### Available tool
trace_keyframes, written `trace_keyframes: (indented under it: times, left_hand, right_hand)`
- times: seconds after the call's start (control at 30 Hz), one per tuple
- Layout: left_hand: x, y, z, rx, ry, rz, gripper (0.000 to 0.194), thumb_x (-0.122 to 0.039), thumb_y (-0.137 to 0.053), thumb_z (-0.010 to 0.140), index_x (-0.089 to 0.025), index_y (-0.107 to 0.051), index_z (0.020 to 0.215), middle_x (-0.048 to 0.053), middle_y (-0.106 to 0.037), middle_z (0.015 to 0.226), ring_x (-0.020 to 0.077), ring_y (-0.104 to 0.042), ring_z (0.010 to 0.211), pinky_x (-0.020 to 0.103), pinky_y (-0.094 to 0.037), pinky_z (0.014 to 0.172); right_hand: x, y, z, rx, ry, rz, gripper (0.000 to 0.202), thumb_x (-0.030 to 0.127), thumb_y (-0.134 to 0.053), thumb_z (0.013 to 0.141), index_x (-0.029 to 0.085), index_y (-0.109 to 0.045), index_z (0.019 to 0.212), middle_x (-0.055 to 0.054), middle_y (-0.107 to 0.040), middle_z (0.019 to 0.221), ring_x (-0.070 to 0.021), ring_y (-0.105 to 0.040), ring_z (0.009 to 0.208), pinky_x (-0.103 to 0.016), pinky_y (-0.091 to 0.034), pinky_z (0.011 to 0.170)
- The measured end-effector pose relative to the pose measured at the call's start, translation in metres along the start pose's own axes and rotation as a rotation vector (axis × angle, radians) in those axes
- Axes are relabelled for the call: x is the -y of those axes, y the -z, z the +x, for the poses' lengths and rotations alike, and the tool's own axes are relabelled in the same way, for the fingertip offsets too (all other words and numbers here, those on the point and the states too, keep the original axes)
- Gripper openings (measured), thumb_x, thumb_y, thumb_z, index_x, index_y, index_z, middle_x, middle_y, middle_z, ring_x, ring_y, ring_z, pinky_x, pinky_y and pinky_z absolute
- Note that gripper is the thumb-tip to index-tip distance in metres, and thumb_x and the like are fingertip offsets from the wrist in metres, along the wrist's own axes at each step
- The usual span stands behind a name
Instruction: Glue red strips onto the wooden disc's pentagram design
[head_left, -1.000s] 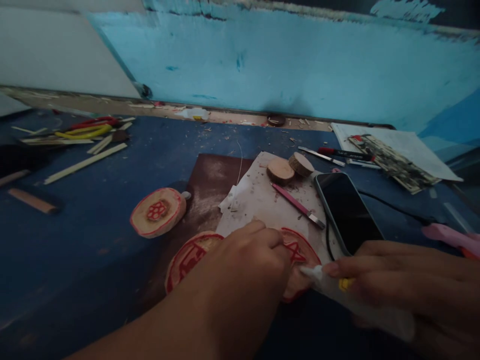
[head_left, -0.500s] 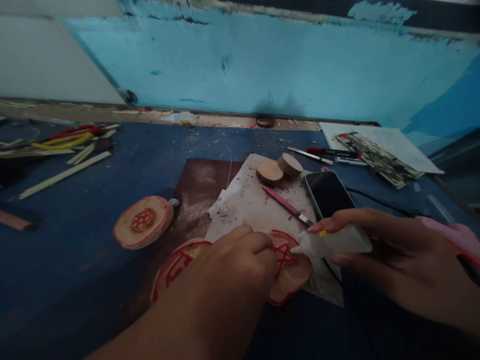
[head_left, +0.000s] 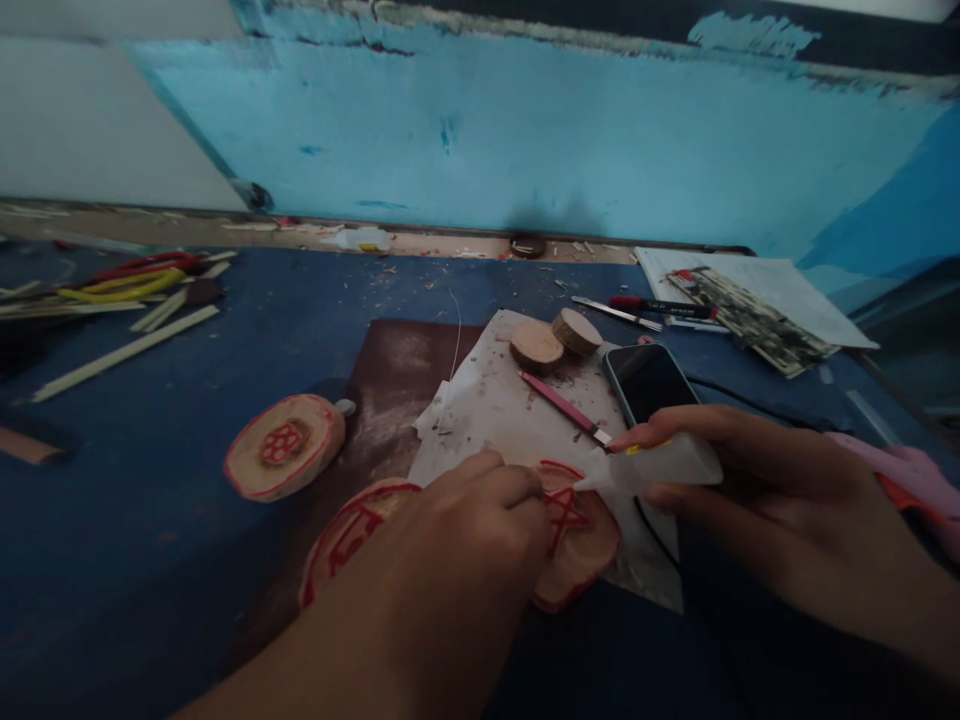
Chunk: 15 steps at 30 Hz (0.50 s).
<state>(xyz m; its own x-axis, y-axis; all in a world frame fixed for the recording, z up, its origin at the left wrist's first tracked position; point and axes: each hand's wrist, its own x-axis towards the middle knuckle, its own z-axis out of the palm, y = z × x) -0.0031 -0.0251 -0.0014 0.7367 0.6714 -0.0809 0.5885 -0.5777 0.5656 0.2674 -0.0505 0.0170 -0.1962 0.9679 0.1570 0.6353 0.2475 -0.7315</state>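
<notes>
My right hand (head_left: 802, 490) pinches a small clear glue bottle (head_left: 686, 462) with a yellow mark, tilted on its side. Its white nozzle points left, at the upper part of a wood slice (head_left: 574, 570) that bears a red star and a red-painted rim. Against the left side of that slice, my left hand (head_left: 472, 530) is closed, fingers curled; whatever its fingertips hold is hidden. My left wrist partly covers a second wood slice (head_left: 322, 550) with red painting. Further left lies a third slice (head_left: 251, 455) with a red flower shape.
Beyond my hands, a white paper sheet (head_left: 480, 430) carries two plain wood rounds (head_left: 536, 345) and pink tweezers (head_left: 559, 400). A phone (head_left: 649, 375) with a cable lies to the right. Behind are a marker (head_left: 664, 305) and papers (head_left: 810, 290); wood sticks (head_left: 127, 352) and yellow-handled pliers (head_left: 127, 288) lie left.
My right hand and the glue bottle have shifted slightly left and up, bringing the nozzle closer over the star. My left hand stays nearly where it was.
</notes>
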Motion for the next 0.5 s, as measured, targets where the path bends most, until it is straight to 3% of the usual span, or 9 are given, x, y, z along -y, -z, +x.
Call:
trace_keyframes:
  times: [0.13, 0.27, 0.5]
  left_hand:
    - [-0.0036, 0.0058, 0.0021, 0.047, 0.039, 0.024, 0.028, -0.002, -0.05, 0.082, -0.021, -0.07, 0.084, 0.002, -0.076, 0.103, 0.0241, -0.068, 0.099, 0.038, -0.059, 0.086]
    - [-0.0053, 0.008, 0.0041, 0.048, 0.029, 0.012, 0.025, -0.006, -0.052, 0.082, -0.021, -0.071, 0.086, 0.004, -0.077, 0.106, 0.0257, -0.069, 0.101, 0.041, -0.06, 0.09]
    - [-0.0049, 0.0043, 0.0031, 0.016, 0.037, -0.02, 0.034, -0.004, -0.05, 0.081, -0.022, -0.075, 0.095, 0.002, -0.077, 0.111, 0.0246, -0.07, 0.104, 0.04, -0.059, 0.094]
  right_hand:
    - [0.0066, -0.0012, 0.0057, -0.007, -0.023, 0.033, 0.024, 0.046, -0.083, 0.094, 0.036, -0.079, 0.114, 0.004, -0.081, 0.09, -0.0131, -0.065, 0.059, -0.02, -0.049, 0.049]
    - [0.0088, -0.0039, 0.0099, -0.012, -0.034, 0.077, 0.022, 0.044, -0.083, 0.093, 0.033, -0.079, 0.111, 0.007, -0.069, 0.07, -0.0102, -0.051, 0.047, -0.021, -0.035, 0.04]
    - [0.0051, -0.0052, 0.0091, 0.001, -0.026, 0.061, 0.022, 0.044, -0.083, 0.094, 0.037, -0.077, 0.114, 0.008, -0.064, 0.068, -0.0083, -0.048, 0.049, -0.021, -0.029, 0.041]
